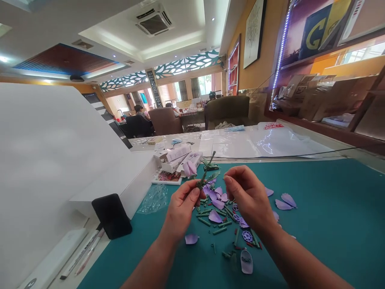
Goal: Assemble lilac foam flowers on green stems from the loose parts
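Observation:
My left hand [185,206] pinches a green plastic flower stem [206,172] between thumb and fingers; the stem tilts upward, with a leaf [213,176] on its right side. A pale purple flower head [190,168] shows just above that hand; I cannot tell whether it joins the stem. To the right, my right hand [248,196] has thumb and fingertips drawn together in a pinch; anything in it is too small to make out. Below and between both hands lie loose purple petals [215,216], green stem pieces [220,230], small red pieces and a purple spoked ring [247,236].
A teal mat [331,208] covers the table. At left stand a black phone [112,216] and a white panel [45,152], with pens [81,251] beside them. Printed boxes [177,158] and a crumpled clear bag [154,198] lie behind. Several people sit farther back.

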A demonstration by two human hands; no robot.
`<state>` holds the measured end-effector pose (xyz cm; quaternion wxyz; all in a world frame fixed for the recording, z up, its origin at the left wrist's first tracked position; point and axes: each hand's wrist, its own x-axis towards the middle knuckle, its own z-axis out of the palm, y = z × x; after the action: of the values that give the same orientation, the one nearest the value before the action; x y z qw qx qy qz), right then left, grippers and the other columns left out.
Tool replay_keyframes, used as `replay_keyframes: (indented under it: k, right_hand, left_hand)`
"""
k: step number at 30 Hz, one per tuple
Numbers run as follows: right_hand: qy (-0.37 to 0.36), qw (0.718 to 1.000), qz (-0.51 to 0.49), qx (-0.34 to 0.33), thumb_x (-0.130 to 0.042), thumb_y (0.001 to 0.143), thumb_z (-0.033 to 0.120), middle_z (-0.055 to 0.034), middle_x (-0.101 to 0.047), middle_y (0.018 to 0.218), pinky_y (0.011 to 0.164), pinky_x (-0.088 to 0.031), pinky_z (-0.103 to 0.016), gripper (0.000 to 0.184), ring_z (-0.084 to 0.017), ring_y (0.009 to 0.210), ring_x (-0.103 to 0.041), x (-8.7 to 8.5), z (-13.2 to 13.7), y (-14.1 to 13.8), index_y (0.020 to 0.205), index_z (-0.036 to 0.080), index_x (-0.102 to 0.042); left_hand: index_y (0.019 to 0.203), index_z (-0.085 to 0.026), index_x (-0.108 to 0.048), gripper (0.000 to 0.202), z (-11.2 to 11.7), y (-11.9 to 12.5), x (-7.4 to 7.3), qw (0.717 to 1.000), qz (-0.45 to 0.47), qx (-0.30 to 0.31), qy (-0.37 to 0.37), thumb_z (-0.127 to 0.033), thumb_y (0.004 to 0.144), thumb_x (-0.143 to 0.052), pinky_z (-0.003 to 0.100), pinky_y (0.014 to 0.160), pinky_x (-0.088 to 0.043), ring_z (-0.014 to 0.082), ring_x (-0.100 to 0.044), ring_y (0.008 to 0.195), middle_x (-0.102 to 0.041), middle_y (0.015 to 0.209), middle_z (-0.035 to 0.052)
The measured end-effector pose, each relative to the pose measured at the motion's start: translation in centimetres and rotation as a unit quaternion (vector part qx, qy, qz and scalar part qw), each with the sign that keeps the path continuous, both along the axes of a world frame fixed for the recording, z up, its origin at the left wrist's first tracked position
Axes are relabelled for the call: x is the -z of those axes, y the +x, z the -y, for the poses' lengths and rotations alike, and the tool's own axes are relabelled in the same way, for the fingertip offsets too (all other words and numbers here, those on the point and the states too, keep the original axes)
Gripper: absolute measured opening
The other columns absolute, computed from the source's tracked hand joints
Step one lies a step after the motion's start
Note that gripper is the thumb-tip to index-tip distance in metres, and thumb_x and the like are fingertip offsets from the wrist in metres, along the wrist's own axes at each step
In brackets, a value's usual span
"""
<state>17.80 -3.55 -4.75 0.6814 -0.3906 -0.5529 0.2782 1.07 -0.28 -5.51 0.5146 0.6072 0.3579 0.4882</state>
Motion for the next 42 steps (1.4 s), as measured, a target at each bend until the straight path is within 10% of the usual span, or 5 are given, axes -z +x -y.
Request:
replay_keyframes:
  k: [13,42]
  right_hand:
    - [-0.137,0.981,-0.050,-0.130,-0.059,0.083,0.053,0.0027,-0.059,0.061,0.046,-0.045,-0.023,0.037,-0.010,0.049,-0.056,1.3,-1.5,-0.4,0.071,0.019,-0.052]
    - [-0.149,0.971,-0.091,-0.161,-0.064,0.075,0.057,0.0035,-0.059,0.061,0.045,-0.045,-0.021,0.041,-0.008,0.048,-0.056,1.5,-2.3,-0.5,0.072,0.017,-0.055]
  left_hand:
    - [0.094,-0.019,-0.062,0.022,0.3,1.2,0.0,0.999,-0.006,-0.030,0.017,-0.033,0.078,-0.066,0.024,0.057,-0.043,0.0132,-0.055,0.063,-0.065,0.070,0.0008]
    - [0.105,-0.012,-0.063,0.037,0.4,1.5,0.4,0.998,-0.058,-0.006,0.020,-0.038,0.079,-0.061,0.022,0.051,-0.040,0.0103,-0.049,0.056,-0.062,0.067,0.0002]
